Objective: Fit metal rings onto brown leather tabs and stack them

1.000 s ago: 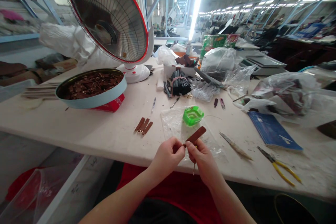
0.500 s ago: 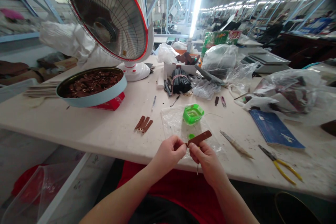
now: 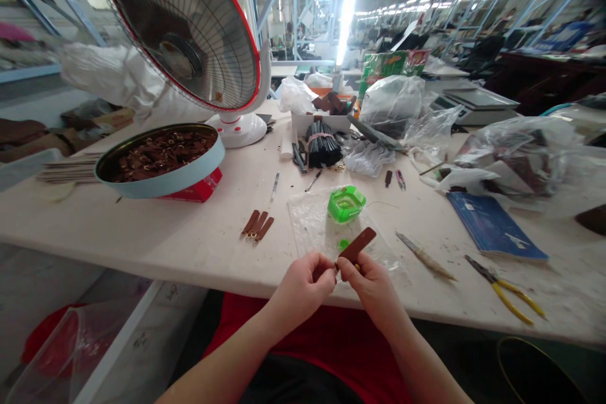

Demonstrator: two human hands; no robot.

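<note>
A: What are the hands doing?

B: The right hand [image 3: 374,287] pinches the near end of a brown leather strap [image 3: 357,244] between thumb and fingers; the strap points up toward one o'clock. The left hand [image 3: 303,284] is curled closed, its fingertips meeting the same end of the strap from nine o'clock. Both hover over the near edge of the table [image 3: 189,240].

A: And just around them?

B: At twelve o'clock from the strap lies a clear plastic sheet [image 3: 315,227] with a green dish [image 3: 346,204] on it. At ten o'clock, three brown strips [image 3: 257,225] lie side by side. At three o'clock rests a thin blade tool [image 3: 425,256], and beyond it yellow-handled pliers [image 3: 504,287].

A: Farther out?

B: At ten o'clock, a round tin [image 3: 161,161] full of brown pieces sits on a red box, with a red-rimmed fan [image 3: 182,25] behind it. At twelve, a bundle of black sticks [image 3: 320,145]. At two o'clock, a blue booklet [image 3: 492,227] lies beside plastic bags [image 3: 516,151].
</note>
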